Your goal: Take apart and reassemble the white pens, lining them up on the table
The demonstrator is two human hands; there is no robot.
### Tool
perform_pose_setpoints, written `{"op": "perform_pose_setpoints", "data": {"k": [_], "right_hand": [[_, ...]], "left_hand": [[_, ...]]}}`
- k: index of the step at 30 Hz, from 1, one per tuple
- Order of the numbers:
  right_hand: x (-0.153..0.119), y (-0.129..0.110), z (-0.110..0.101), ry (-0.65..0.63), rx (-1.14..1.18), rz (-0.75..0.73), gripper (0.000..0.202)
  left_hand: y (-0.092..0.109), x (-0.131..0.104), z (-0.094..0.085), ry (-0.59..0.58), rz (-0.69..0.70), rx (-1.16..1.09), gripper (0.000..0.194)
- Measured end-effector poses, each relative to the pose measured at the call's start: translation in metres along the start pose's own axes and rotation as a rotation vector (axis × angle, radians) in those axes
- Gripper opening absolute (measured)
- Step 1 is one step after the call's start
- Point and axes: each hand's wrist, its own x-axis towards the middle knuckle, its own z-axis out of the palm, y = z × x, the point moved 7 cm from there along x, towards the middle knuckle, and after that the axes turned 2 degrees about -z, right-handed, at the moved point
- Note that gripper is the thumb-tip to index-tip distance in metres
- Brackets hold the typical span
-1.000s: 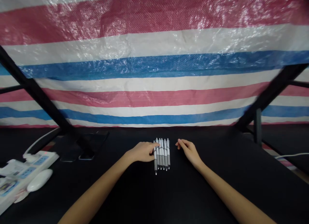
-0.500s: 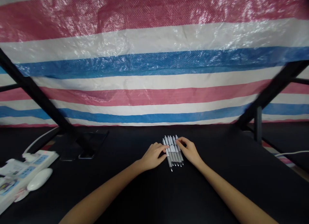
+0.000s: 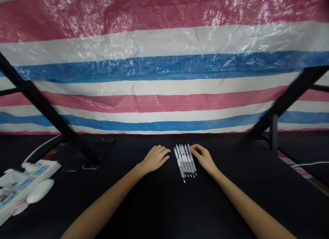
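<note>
Several white and grey pens (image 3: 185,160) lie side by side on the black table (image 3: 164,208), their tips toward me. The leftmost pen sits a little nearer to me than the others. My left hand (image 3: 155,158) rests to the left of the pens, apart from them, with its fingers loosely spread and nothing in it. At the upper right end of the row is my right hand (image 3: 203,157), its thumb and index finger bent close together beside the rightmost pen. Whether those fingertips grip that pen is too small to tell.
A white power strip (image 3: 31,180) with plugs and a white mouse-shaped object (image 3: 40,191) lie at the left. Dark flat devices (image 3: 90,166) are near the left black frame bar (image 3: 48,112). Another bar (image 3: 288,95) slants at the right, before a striped sheet (image 3: 164,103).
My left hand has let go of the leftmost pen and moved left, away from the row. My right hand stays by the rightmost pen, its fingertips slightly shifted.
</note>
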Motion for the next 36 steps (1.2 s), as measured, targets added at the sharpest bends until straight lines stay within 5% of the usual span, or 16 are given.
{"op": "perform_pose_setpoints", "data": {"k": [7, 19, 22, 30, 36], "right_hand": [[0.002, 0.003, -0.006, 0.067, 0.148, 0.041, 0.026], [0.001, -0.001, -0.006, 0.07, 0.152, 0.056, 0.031], [0.001, -0.001, -0.007, 0.074, 0.167, 0.066, 0.029], [0.001, -0.001, -0.006, 0.083, 0.176, 0.053, 0.031], [0.001, 0.003, -0.001, 0.038, 0.144, 0.038, 0.03]], "left_hand": [[-0.056, -0.002, -0.016, 0.122, -0.187, 0.106, 0.026], [-0.058, -0.002, -0.013, 0.118, -0.147, 0.057, 0.026], [-0.041, -0.001, -0.011, 0.065, -0.047, 0.03, 0.026], [0.043, -0.007, 0.007, -0.129, 0.255, -0.154, 0.028], [0.06, -0.012, 0.013, -0.139, 0.283, -0.148, 0.035]]}}
